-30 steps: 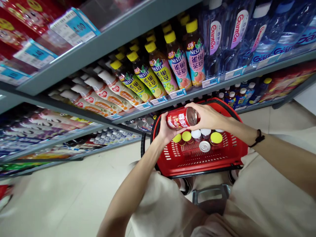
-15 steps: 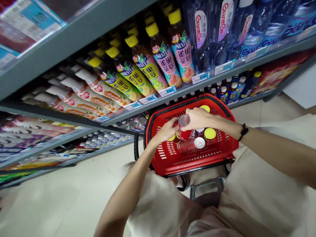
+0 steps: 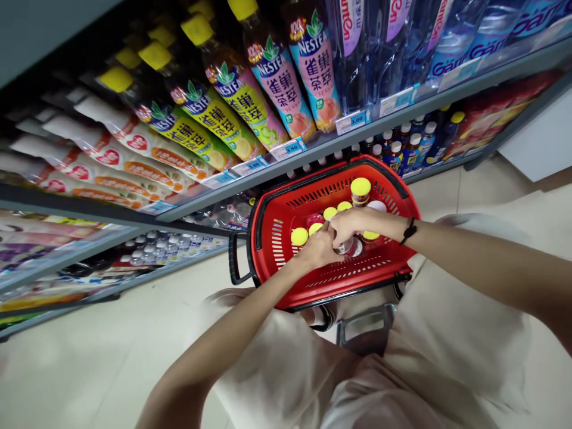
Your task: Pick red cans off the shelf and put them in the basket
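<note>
Red plastic shopping basket (image 3: 313,170) directly below both hands, its black side handle (image 3: 236,256) out at the left. Left hand (image 3: 319,250) and right hand (image 3: 357,223) low inside it, touching each other, fingers (image 3: 339,220) curled closed around a drink can (image 3: 346,247). Only a sliver of silver end and red side visible between the hands; firmness of the grip impossible to judge. Black cord bracelet (image 3: 408,231) on the right wrist. Yellow-capped bottles (image 3: 360,190) upright in the basket, just beside the hands. Ahead, grey store shelves (image 3: 313,146) stocked with Nestea bottles (image 3: 272,71) and clear water bottles (image 3: 353,47), blue-and-white price tags (image 3: 288,149) along the edge. Below, beige clothing (image 3: 286,369) and pale floor tiles (image 3: 89,381).
</note>
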